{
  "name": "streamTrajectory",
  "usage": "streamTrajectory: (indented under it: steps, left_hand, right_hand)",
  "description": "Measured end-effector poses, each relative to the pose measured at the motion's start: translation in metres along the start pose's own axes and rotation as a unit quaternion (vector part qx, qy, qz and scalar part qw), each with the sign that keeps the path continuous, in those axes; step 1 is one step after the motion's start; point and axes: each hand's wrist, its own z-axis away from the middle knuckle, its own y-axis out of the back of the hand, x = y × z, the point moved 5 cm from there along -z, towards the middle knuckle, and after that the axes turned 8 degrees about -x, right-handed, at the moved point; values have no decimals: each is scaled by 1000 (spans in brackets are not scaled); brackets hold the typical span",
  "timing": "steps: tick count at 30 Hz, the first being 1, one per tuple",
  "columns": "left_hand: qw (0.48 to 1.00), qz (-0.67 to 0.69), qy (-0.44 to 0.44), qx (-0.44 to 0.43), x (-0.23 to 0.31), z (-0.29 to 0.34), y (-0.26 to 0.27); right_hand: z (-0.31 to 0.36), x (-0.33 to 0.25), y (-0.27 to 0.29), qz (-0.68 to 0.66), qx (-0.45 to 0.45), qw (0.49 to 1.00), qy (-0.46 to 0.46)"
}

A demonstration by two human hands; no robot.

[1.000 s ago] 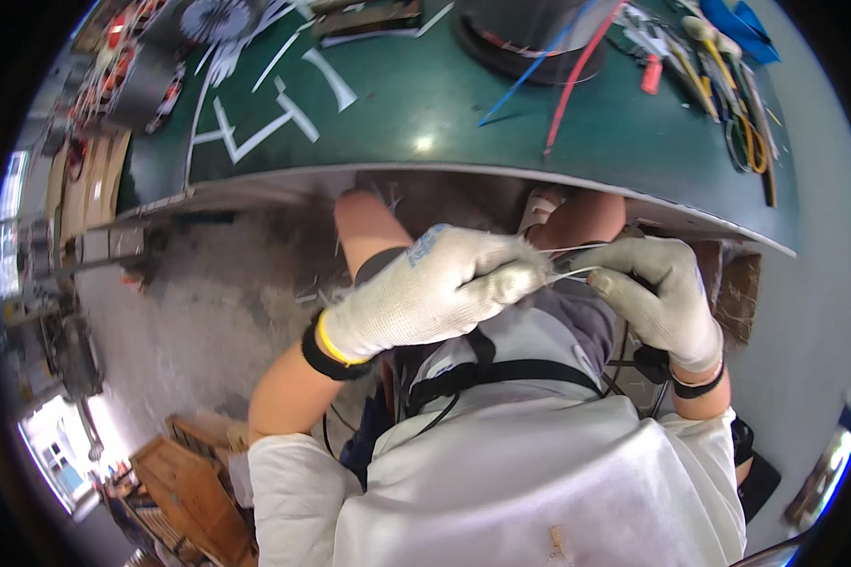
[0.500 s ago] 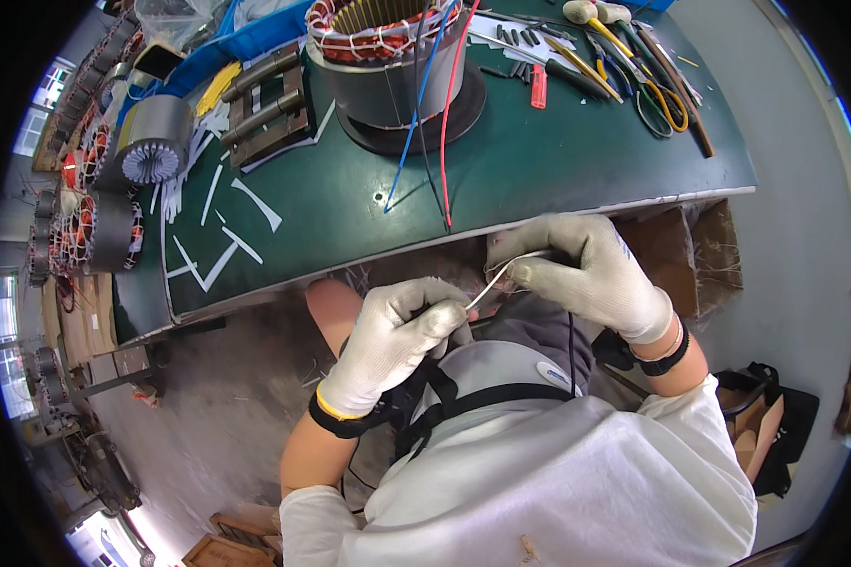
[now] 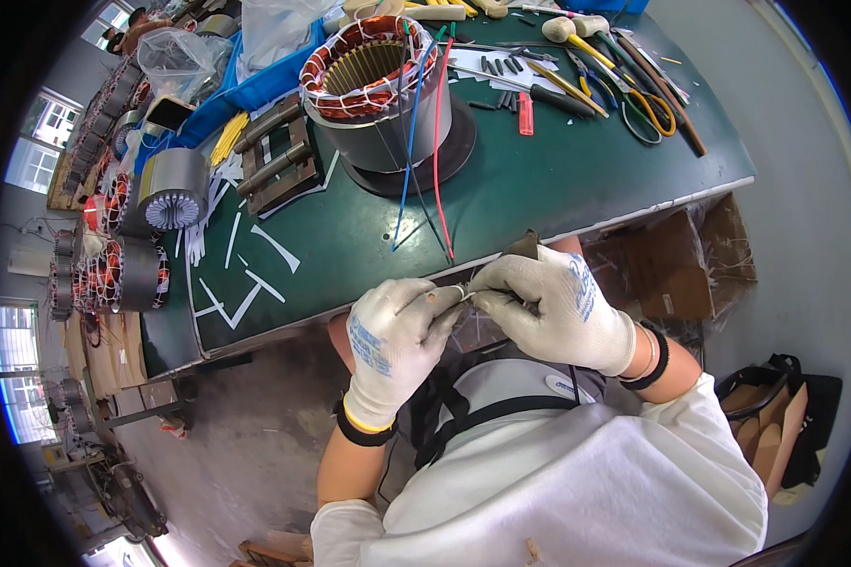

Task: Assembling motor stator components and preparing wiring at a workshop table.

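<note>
Both my hands wear white knit gloves and meet just off the near table edge. My left hand [image 3: 395, 340] pinches a thin white cord [image 3: 464, 292] between thumb and fingertips. From the other side my right hand [image 3: 558, 307] is closed on the same cord, most of which the fingers hide. A small dark piece [image 3: 524, 245] sticks up over my right hand; its kind is unclear. Beyond the hands a motor stator [image 3: 378, 137] with laced copper windings stands on a black round base [image 3: 459, 156]. Blue, black and red wires [image 3: 437, 170] hang down its front.
White paper strips [image 3: 246, 302] lie on the green tabletop [image 3: 529, 189] at left, near a metal frame with rods [image 3: 279, 156] and a smaller stator core [image 3: 173, 189]. Mallets, pliers and scissors [image 3: 648, 118] lie at far right. Cardboard boxes [image 3: 667, 274] stand under the table.
My hands have come together, so the stretch of white cord between them is much shorter. My left hand has turned its back upward. The view has shifted, showing more of the table's far side.
</note>
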Motion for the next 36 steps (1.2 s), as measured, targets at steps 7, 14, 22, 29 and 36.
streamTrajectory:
  steps: [7,14,22,29,36]
  left_hand:
    - [960,240,141,30,-9,9,3]
    - [835,486,256,20,-12,15,-4]
    - [811,555,172,72,1,7,8]
    - [806,556,191,72,1,7,16]
    - [819,547,143,93,-8,14,27]
  right_hand:
    - [1,-2,-3,9,-10,1000,-6]
    - [10,-2,-7,-44,-48,998,-22]
    - [12,-9,-4,-34,-58,998,6]
    - [13,-17,-1,-9,-4,999,46]
    - [15,-20,-9,8,-38,999,36]
